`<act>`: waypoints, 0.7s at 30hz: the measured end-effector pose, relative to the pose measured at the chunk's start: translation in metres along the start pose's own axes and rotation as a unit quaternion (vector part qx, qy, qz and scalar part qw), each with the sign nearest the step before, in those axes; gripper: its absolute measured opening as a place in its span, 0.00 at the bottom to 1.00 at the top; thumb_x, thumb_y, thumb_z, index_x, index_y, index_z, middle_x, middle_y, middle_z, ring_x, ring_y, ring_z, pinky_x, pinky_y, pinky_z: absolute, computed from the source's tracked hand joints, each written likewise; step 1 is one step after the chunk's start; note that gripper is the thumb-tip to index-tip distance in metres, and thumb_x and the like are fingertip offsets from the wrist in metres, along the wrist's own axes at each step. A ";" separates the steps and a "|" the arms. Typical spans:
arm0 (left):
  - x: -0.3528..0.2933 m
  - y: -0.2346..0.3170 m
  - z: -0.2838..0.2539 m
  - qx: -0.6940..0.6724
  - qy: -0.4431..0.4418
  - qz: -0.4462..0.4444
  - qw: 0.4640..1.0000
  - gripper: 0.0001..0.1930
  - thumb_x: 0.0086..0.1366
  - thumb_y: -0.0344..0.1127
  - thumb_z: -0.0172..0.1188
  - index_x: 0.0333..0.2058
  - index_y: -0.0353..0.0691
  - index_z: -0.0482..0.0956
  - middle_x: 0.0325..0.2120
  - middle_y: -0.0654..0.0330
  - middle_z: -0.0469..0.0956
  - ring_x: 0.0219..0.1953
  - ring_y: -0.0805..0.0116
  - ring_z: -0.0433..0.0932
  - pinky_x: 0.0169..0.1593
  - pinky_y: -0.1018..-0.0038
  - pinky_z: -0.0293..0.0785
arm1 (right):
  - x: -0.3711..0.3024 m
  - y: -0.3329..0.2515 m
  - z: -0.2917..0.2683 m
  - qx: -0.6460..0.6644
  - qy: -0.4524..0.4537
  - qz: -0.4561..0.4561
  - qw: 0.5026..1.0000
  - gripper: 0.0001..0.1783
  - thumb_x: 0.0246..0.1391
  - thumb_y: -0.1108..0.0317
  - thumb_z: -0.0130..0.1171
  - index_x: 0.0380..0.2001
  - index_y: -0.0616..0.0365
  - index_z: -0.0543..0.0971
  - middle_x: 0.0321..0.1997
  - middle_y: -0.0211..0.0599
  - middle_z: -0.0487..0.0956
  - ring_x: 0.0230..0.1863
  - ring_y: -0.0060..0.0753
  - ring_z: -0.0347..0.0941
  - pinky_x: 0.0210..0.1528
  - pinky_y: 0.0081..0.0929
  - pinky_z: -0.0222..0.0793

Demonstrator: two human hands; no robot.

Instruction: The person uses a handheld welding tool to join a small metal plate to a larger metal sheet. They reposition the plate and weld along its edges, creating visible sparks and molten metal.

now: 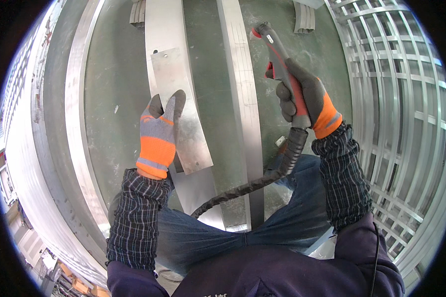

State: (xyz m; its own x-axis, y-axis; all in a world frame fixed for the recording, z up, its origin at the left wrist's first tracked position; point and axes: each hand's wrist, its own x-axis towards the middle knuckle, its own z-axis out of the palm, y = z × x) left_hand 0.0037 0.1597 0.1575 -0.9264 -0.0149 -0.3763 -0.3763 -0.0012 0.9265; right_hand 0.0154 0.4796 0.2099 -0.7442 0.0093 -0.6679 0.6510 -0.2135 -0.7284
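My left hand (159,131), in a grey and orange work glove, grips the left edge of a flat metal plate (187,119) between thumb and fingers. The plate has small holes near its ends and lies slightly askew over a long, wide metal bar (164,24). My right hand (308,84), gloved alike, is closed round the handle of a red and grey welding torch (277,47). Its head points up and away from me, apart from the plate. A black ribbed cable (252,187) runs from the torch's lower end across my lap toward the left.
A second long metal bar (243,81) runs between my hands. Further left stands another long rail (79,99). Stacked metal lattice frames (396,99) fill the right side. Short ribbed metal pieces (304,19) lie at the far end on the green floor (116,79).
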 end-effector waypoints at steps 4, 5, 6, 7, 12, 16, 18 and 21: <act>-0.002 0.014 0.010 0.003 -0.013 -0.025 1.000 0.20 0.72 0.36 0.64 0.53 0.24 0.77 0.46 0.59 0.84 0.45 0.75 0.79 0.50 0.82 0.73 | 0.004 0.007 -0.010 0.057 -0.023 0.026 0.998 0.33 0.66 0.37 0.52 0.53 0.58 0.76 0.23 0.26 0.74 0.15 0.20 0.71 0.16 0.25 0.70; -0.004 0.018 0.013 0.023 -0.009 -0.032 0.999 0.20 0.72 0.37 0.64 0.53 0.25 0.77 0.46 0.59 0.84 0.45 0.76 0.79 0.50 0.82 0.73 | 0.005 0.007 -0.011 0.058 -0.026 0.024 0.998 0.33 0.67 0.38 0.51 0.53 0.58 0.76 0.23 0.26 0.74 0.15 0.20 0.70 0.16 0.25 0.70; -0.005 0.021 0.016 0.043 -0.005 -0.038 0.998 0.20 0.72 0.37 0.65 0.53 0.25 0.77 0.46 0.59 0.84 0.45 0.76 0.79 0.50 0.82 0.73 | 0.006 0.008 -0.012 0.058 -0.028 0.022 0.998 0.33 0.67 0.38 0.51 0.53 0.59 0.76 0.23 0.25 0.73 0.15 0.20 0.70 0.16 0.25 0.69; -0.006 0.021 0.018 0.063 -0.002 -0.045 0.997 0.21 0.71 0.37 0.65 0.53 0.25 0.77 0.46 0.59 0.84 0.45 0.76 0.79 0.50 0.82 0.73 | 0.008 0.010 -0.013 0.056 -0.026 0.027 0.998 0.32 0.67 0.38 0.51 0.53 0.58 0.76 0.23 0.25 0.73 0.15 0.20 0.70 0.16 0.25 0.69; -0.006 0.017 0.015 -0.004 -0.007 -0.025 1.000 0.19 0.69 0.40 0.68 0.51 0.31 0.81 0.43 0.63 0.83 0.42 0.77 0.78 0.45 0.79 0.73 | 0.015 0.012 -0.012 0.056 -0.046 0.032 0.997 0.31 0.67 0.39 0.51 0.54 0.57 0.76 0.23 0.25 0.73 0.15 0.20 0.69 0.17 0.24 0.68; -0.005 0.015 0.015 -0.035 -0.011 -0.020 0.999 0.16 0.70 0.37 0.67 0.50 0.33 0.82 0.43 0.63 0.83 0.42 0.77 0.79 0.44 0.78 0.74 | 0.018 0.011 -0.012 0.068 -0.070 0.041 0.994 0.30 0.68 0.39 0.50 0.54 0.55 0.76 0.23 0.25 0.73 0.15 0.20 0.69 0.17 0.25 0.69; -0.003 0.016 0.015 0.016 -0.015 -0.018 1.000 0.16 0.70 0.37 0.66 0.50 0.33 0.82 0.44 0.63 0.84 0.43 0.77 0.80 0.45 0.78 0.75 | 0.016 0.010 -0.011 0.053 -0.058 0.030 0.996 0.30 0.68 0.40 0.50 0.54 0.55 0.76 0.23 0.25 0.73 0.15 0.20 0.69 0.17 0.25 0.69; -0.004 0.014 0.016 -0.003 -0.020 -0.013 1.000 0.16 0.70 0.37 0.67 0.50 0.32 0.83 0.43 0.63 0.84 0.42 0.77 0.80 0.45 0.78 0.75 | 0.017 0.009 -0.011 0.063 -0.051 0.041 0.996 0.29 0.68 0.40 0.49 0.53 0.54 0.77 0.23 0.24 0.73 0.15 0.20 0.69 0.17 0.25 0.69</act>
State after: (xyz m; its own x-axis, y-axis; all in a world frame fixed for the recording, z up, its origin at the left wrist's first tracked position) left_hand 0.0015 0.1762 0.1719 -0.9163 0.0246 -0.3997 -0.3999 -0.0065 0.9165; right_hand 0.0105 0.4883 0.1899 -0.7044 -0.1121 -0.7009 0.6917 -0.3298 -0.6424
